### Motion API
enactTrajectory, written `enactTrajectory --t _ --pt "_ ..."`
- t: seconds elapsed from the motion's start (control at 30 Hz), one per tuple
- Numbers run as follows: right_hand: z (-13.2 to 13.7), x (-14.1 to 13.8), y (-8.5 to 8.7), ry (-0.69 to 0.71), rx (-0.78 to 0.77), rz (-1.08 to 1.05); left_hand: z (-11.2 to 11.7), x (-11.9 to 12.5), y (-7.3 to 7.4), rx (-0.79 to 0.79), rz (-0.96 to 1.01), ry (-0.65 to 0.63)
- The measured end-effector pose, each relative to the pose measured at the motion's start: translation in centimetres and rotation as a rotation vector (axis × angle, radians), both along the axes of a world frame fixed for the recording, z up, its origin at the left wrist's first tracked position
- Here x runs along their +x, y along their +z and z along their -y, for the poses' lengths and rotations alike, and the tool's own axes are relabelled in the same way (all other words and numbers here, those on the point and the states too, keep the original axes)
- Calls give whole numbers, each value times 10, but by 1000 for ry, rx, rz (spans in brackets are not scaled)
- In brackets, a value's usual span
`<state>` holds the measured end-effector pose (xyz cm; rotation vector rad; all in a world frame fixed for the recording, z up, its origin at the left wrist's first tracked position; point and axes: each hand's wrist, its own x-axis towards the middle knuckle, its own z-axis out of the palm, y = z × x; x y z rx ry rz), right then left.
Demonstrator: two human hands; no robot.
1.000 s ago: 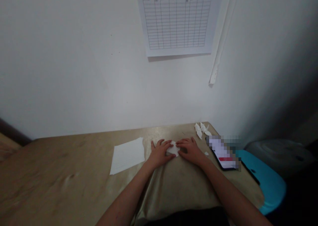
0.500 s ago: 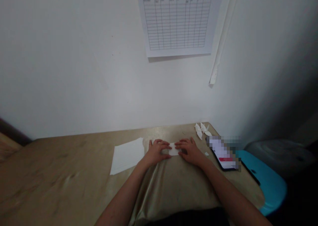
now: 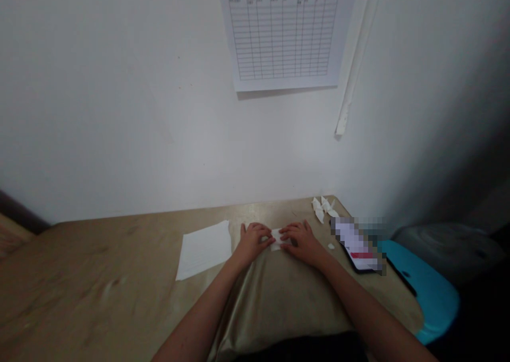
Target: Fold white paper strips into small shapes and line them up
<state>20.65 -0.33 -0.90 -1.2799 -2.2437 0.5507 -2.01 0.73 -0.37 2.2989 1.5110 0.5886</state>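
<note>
A small piece of white paper (image 3: 275,247) lies on the cloth-covered table between my two hands. My left hand (image 3: 255,240) grips its left edge, with thumb and index fingertip brought together there. From the other side, my right hand (image 3: 300,240) holds the paper, its bent fingers on the upper part and its thumb lower down. My fingers cover much of the piece, so its folds cannot be made out. To the left of my left hand rest larger white paper sheets (image 3: 204,250).
Several folded white paper shapes (image 3: 323,208) sit at the back right corner. A phone (image 3: 356,248) lies along the right side, with a paper scrap (image 3: 331,246) near it. A turquoise stool (image 3: 434,293) stands beyond the table edge. A printed chart (image 3: 285,38) hangs on the wall.
My left thumb has moved up to meet the index finger at the paper's edge. My right thumb has shifted slightly up and left over the paper.
</note>
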Motion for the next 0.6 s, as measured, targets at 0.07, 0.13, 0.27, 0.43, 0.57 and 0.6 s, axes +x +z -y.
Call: enactTrajectory --t 0.07,0.13,0.27,0.43,0.57,0.6 --pt "0 -1 -1 -11 6 -7 -1 2 -2 12 10 19" --pt "0 -2 -1 -23 3 -12 -1 3 -2 22 18 24" --pt "0 -5 0 -65 -25 -22 1 4 -1 17 32 42" --pt "-2 -9 -1 -102 -44 -27 4 11 2 4 36 129" --pt "-2 -9 -1 -110 -56 -28 4 17 3 -13 15 180" --pt "-1 -9 0 -110 -56 -33 4 18 3 -12 10 192"
